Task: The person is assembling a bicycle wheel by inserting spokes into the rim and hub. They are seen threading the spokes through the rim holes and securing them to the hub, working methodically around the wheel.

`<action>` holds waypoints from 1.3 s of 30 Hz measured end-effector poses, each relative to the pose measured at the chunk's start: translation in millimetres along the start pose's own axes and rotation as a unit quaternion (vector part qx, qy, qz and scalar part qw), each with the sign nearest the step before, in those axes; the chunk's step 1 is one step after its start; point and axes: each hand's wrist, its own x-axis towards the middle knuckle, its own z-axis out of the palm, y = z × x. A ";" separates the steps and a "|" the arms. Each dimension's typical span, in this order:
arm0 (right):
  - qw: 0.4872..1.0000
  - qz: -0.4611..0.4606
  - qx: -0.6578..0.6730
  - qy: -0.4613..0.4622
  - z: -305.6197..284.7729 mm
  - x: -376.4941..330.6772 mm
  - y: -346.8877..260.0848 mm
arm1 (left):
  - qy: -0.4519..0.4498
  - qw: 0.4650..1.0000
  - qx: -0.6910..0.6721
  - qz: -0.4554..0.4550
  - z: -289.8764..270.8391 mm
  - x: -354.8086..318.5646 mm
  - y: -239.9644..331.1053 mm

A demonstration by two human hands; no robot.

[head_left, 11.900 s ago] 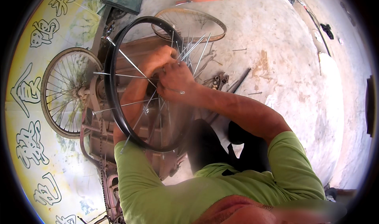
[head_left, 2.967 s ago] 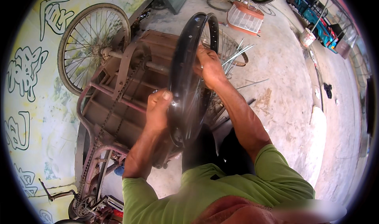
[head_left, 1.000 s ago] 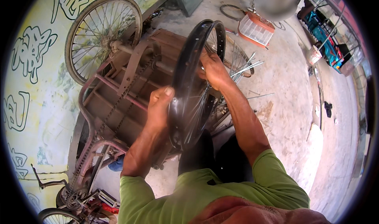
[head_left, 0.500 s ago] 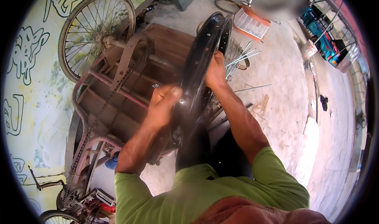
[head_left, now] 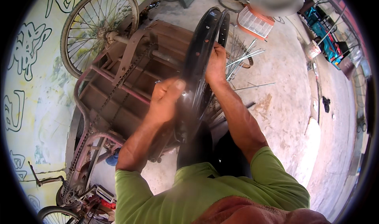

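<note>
The wheel rim [head_left: 199, 66], black and set on edge, stands between the person's knees, running from the lap up toward the far floor, with thin spokes [head_left: 205, 99] showing inside it. Starting at the left, a spoked wheel [head_left: 96, 26] leans on the painted wall, and beside it lies a rusty cart frame [head_left: 118, 93] with a chain along its rail. The left hand [head_left: 166, 101] lies against the rim's left side, thumb up and the grip closed round the edge, though blur hides the fingers. Farther up, the right hand [head_left: 216, 64] closes its grip on the rim's right side, fingers curled inward near the spokes. To the right, loose spokes [head_left: 248, 56] are scattered on the concrete floor [head_left: 288, 105], and a white basket [head_left: 256, 22] sits at the far side. The rim looks stiff and fairly light, hard and smooth enough to slip; it is best held by its outer edge, because the thin spokes would probably bend under a sideways pull.
</note>
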 end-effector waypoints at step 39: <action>0.994 -0.037 0.013 -0.100 -14.8 -29.5 2.7 | 0.109 0.967 -0.216 -0.078 -62.8 46.1 -26.8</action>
